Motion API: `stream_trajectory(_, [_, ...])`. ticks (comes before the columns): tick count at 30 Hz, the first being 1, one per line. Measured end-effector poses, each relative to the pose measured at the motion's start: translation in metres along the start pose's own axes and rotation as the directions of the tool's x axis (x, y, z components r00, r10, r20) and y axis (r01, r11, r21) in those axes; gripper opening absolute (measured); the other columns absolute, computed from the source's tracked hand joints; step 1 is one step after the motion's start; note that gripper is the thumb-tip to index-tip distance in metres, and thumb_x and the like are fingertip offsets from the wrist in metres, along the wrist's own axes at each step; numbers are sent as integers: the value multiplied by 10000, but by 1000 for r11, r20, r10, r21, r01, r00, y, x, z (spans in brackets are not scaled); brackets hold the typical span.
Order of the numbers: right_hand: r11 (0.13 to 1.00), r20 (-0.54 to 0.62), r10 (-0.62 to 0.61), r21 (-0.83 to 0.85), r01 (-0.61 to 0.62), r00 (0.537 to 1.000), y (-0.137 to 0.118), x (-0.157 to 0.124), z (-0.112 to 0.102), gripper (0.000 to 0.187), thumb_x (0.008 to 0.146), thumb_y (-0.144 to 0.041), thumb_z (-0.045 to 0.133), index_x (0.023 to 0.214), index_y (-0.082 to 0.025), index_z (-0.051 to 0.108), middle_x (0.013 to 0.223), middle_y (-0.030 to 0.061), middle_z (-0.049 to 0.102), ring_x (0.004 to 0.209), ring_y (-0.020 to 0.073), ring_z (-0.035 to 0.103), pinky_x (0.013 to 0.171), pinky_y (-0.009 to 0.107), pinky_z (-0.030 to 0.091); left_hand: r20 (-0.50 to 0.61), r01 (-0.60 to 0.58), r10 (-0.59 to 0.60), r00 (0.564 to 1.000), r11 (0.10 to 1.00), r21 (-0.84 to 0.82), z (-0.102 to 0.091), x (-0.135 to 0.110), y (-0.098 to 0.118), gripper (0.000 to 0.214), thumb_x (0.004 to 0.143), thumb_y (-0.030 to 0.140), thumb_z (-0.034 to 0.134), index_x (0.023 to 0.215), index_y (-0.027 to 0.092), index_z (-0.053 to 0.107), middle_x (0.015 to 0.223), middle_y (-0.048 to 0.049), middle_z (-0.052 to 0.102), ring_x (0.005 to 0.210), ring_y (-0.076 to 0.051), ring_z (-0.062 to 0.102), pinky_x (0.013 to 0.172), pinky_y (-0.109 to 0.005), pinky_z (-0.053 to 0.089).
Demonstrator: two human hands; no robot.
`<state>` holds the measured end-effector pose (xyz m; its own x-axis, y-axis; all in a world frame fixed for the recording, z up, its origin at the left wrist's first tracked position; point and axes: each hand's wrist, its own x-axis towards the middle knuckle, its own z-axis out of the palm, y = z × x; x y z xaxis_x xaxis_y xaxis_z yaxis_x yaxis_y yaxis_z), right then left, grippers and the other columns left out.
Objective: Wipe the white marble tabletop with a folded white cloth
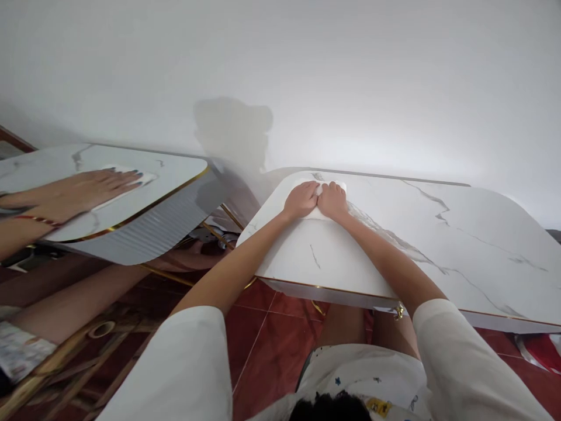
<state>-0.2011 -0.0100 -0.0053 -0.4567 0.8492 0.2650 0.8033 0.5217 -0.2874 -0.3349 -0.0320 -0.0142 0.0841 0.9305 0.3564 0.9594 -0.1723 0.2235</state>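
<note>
My left hand (301, 199) presses down on a folded white cloth (316, 215), its fingers curled over the cloth. Right beside it, my right hand (332, 200) bears on the same cloth with bent fingers, and the two hands touch or nearly touch. Beneath them is the white marble-patterned top of a table (438, 245), and the cloth lies near its back left part. Both arms stretch straight forward. My fingertips are partly hidden, and the cloth shows at the edges of the hands.
To the left, another person's hands (87, 190) lie flat on a white cloth on a second marble-patterned table (175, 169) with a gold rim. A white wall (372, 88) stands behind both tables. A gold knob (398, 312) is at my table's front edge, above the red tiled floor (272, 356).
</note>
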Motion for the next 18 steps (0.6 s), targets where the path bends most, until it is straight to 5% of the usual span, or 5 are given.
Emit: stream_trajectory(18, [996,-29,-27,80,29,999,22,87,25,354,963,-184,367,1247,-127,573,1331,188,577,1247,316,519,1042,477,385,17,89,-91,996,994,70,18,67,-39,476,900,224,362,1335,148,542,1409,-115,582,1316,-271,515,1119,-388,406])
